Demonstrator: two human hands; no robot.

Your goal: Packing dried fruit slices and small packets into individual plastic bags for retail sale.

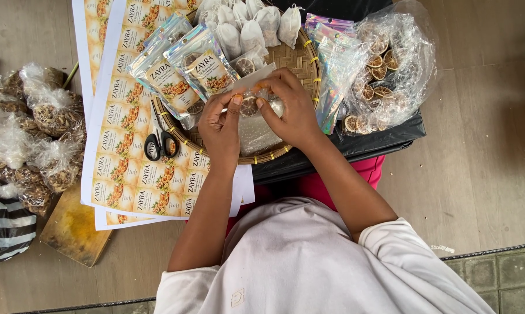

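Both hands pinch one small clear pouch (255,110) over a woven bamboo tray (300,61); a dried citrus slice (250,106) sits at the pouch's mouth, between the thumbs; the left hand (220,125) grips the pouch's left edge with thumb and forefinger closed on it; the right hand (291,107) curls over the top edge, fingertips clamped on the plastic; the pouch's lower part hangs down onto the tray's bare weave. Just beyond the hands, on the tray, lie labelled clear pouches (184,67) fanned out toward the upper left, and small white drawstring bags (248,26) along the far rim. To the right of the tray stand holographic pouches (332,64), and beside them a clear plastic bag of dried citrus slices (384,70), resting on black plastic (384,142). To the left, black-handled scissors (159,139) lie on printed label sheets (129,151); farther left sit clear bags of dried bits (36,139) and a wooden board (73,229).
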